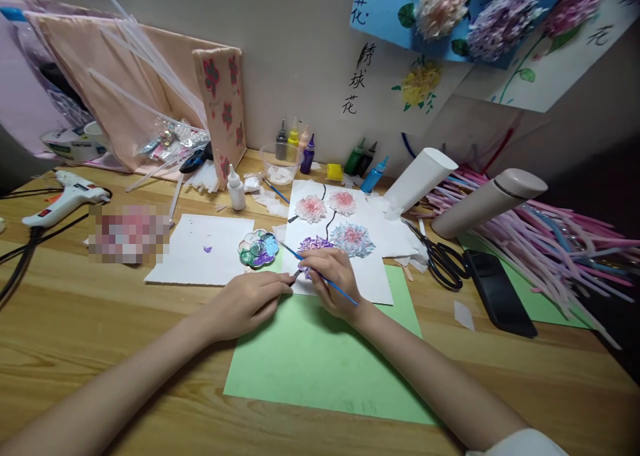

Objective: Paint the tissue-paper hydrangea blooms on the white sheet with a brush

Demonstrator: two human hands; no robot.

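My right hand (pixel 331 279) is closed around a slim paintbrush (pixel 341 292) with a blue handle, its tip pointing up and left toward the palette. Beneath that hand is a white sheet (pixel 373 284) bearing fluffy flowers. A purple flower (pixel 314 244) is partly covered by my fingers; a blue and pink flower (pixel 353 239) lies beside it. My left hand (pixel 256 301) rests at the sheet's lower left edge, fingers stretched out side by side. Its fingertips touch a dark stem-like mark (pixel 296 277). Just beyond sits a flower-shaped palette (pixel 258 248) with green, blue and purple paint.
Green paper (pixel 330 369) lies underneath. At left are a blank-looking sheet (pixel 195 249) with a purple smear and a glue gun (pixel 67 196). Scissors (pixel 443 259), a phone (pixel 501 293) and a leaning bottle (pixel 487 203) stand right. Several paint bottles (pixel 307 155) line the wall.
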